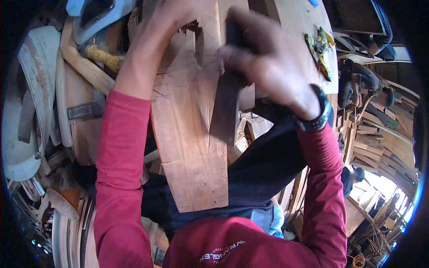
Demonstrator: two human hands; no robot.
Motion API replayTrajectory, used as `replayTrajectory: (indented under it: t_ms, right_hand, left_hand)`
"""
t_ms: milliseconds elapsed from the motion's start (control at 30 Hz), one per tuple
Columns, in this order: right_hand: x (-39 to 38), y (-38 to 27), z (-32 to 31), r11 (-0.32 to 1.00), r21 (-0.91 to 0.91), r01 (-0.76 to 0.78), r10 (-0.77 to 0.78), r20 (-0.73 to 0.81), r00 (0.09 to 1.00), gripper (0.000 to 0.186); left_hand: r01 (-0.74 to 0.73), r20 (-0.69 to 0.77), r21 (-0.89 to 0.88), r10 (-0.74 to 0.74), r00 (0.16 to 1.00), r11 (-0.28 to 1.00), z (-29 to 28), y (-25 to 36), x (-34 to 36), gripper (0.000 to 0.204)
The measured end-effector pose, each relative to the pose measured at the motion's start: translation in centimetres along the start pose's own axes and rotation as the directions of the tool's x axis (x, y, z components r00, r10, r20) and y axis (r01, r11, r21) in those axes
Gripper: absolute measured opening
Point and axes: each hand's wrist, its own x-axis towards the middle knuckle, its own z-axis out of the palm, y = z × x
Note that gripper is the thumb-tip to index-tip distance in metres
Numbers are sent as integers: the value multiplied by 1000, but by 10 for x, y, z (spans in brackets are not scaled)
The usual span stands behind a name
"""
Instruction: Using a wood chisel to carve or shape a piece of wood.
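Note:
A long tapered wooden board [192, 134] with a ragged notch near its far end stretches toward me over my dark trousers. My right hand [272, 67] is blurred by motion above the board's right side. Its fingers are closed around a dark, flat, long block [225, 111], whose near end hangs down along the board's right edge; its exact kind is unclear. My left hand [187, 9] is at the upper edge of the picture, over the far part of the board. Its fingers are cut off from sight.
At right, a pale wooden surface [295, 18] carries a green and yellow object [319, 51]. A yellow handle [105, 57] and curved wooden pieces [85, 67] lie at left. Other people [366, 82] are among stacked planks [371, 147] at far right.

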Motion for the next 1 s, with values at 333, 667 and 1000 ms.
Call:
replayTrajectory:
  t_ms: [333, 667, 1000]
  right_hand:
    - [1, -14, 4, 1000, 28, 11, -8, -96, 995, 36]
    - [-4, -18, -9, 988, 14, -152, 153, -32, 988, 47]
    - [-5, -25, -8, 973, 27, -229, 228, 24, 973, 39]
  left_hand:
    - [-164, -88, 28, 166, 982, 986, 13, -24, 5, 22]
    - [-165, -73, 31, 167, 983, 986, 12, -18, 9, 22]
    - [-211, -102, 64, 217, 971, 975, 11, -26, 8, 20]
